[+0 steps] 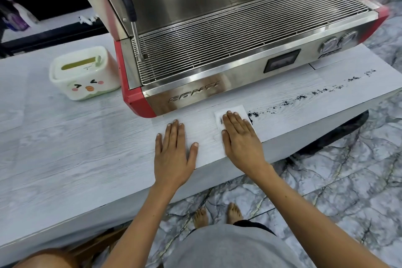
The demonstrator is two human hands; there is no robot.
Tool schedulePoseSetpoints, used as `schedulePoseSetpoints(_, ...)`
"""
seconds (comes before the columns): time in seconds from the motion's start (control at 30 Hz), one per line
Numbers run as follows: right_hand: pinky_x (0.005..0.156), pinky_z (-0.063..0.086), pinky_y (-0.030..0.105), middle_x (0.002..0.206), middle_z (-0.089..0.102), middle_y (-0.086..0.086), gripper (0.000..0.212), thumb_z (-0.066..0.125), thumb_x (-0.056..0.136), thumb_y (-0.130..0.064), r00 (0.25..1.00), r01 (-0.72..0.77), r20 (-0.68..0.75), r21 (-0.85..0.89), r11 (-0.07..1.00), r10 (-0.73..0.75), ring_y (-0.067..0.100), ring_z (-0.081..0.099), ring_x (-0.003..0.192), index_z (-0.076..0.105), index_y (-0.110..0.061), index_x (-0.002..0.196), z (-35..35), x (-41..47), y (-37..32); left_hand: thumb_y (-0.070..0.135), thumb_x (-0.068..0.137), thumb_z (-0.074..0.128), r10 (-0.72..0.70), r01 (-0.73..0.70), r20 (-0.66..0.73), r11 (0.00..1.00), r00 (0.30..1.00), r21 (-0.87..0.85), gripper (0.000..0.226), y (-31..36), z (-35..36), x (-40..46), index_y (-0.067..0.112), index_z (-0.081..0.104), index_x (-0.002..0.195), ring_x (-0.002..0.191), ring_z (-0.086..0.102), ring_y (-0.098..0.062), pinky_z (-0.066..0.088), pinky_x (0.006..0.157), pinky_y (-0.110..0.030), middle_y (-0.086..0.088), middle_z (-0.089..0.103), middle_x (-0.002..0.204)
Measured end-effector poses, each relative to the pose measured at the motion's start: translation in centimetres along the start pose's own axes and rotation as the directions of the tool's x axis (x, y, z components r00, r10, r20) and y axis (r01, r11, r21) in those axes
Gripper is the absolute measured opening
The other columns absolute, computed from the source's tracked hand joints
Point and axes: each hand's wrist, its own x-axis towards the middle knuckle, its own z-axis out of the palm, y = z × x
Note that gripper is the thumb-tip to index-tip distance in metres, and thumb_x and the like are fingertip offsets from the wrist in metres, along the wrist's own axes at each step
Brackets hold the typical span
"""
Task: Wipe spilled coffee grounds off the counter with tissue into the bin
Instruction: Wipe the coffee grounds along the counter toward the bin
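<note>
A white tissue [240, 110] lies flat on the pale wood-grain counter [87, 148], just in front of the espresso machine. My right hand [239, 137] presses flat on the tissue, fingers together and extended. A dark smear of grounds shows at the tissue's left edge. A trail of black coffee grounds [304, 97] runs from the tissue's right side up toward the counter's far right end. My left hand [174, 148] rests flat on the bare counter to the left of the tissue, fingers spread, holding nothing. A small white bin [84, 74] with a cartoon face stands at the machine's left.
A large steel and red espresso machine [239, 39] fills the back of the counter, its steam wand [134, 35] hanging at the left. The counter's front edge runs just under my wrists. Below are a marble-patterned floor [337, 180] and my bare feet.
</note>
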Motion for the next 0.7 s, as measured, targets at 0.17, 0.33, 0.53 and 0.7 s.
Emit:
schedulePoseSetpoints(0.17, 0.114, 0.030, 0.044, 0.147, 0.043, 0.011, 0.048, 0.033, 0.100, -0.028, 1.000, 0.019, 0.001, -0.003, 1.000, -0.019, 0.021, 0.036, 0.139, 0.044, -0.006, 0.141, -0.2, -0.2, 0.5, 0.059, 0.097, 0.011, -0.007, 0.007, 0.000, 1.000, 1.000, -0.010, 0.075, 1.0, 0.2, 0.5, 0.015, 0.007, 0.158, 0.153, -0.006, -0.013, -0.005, 0.124, -0.042, 0.000, -0.001, 0.167)
schedulePoseSetpoints(0.33, 0.115, 0.029, 0.043, 0.148, 0.042, 0.009, 0.047, 0.033, 0.100, -0.027, 1.000, 0.010, -0.005, -0.002, 1.000, -0.010, 0.020, 0.034, 0.140, 0.044, -0.007, 0.141, -0.4, 0.0, 1.5, 0.058, 0.099, 0.014, -0.008, 0.007, -0.008, 1.000, 1.000, -0.011, 0.074, 1.1, 0.3, 0.5, 0.016, 0.007, 0.158, 0.153, -0.005, -0.013, -0.004, 0.124, -0.042, 0.001, -0.001, 0.167)
schedulePoseSetpoints(0.53, 0.116, 0.027, 0.041, 0.146, 0.045, 0.008, 0.049, 0.028, 0.100, -0.030, 0.999, -0.023, -0.026, 0.042, 0.999, 0.024, 0.019, 0.036, 0.139, 0.048, -0.008, 0.138, -1.0, 0.5, 2.9, 0.059, 0.099, 0.013, -0.007, 0.007, -0.012, 1.000, 1.000, -0.016, 0.074, 1.1, 0.3, 0.4, 0.015, 0.008, 0.158, 0.153, -0.006, -0.012, -0.005, 0.124, -0.041, 0.001, -0.001, 0.167)
schedulePoseSetpoints(0.7, 0.107, 0.040, 0.048, 0.133, 0.058, 0.014, 0.036, 0.041, 0.097, -0.014, 0.993, -0.031, -0.103, 0.179, 0.983, 0.050, 0.026, 0.051, 0.128, 0.060, -0.003, 0.125, -1.2, 1.0, 3.1, 0.058, 0.099, 0.015, -0.007, 0.007, -0.023, 1.000, 1.000, -0.021, 0.073, 1.1, 0.3, 0.3, 0.015, 0.009, 0.158, 0.153, -0.004, -0.013, -0.003, 0.124, -0.042, 0.000, 0.001, 0.167)
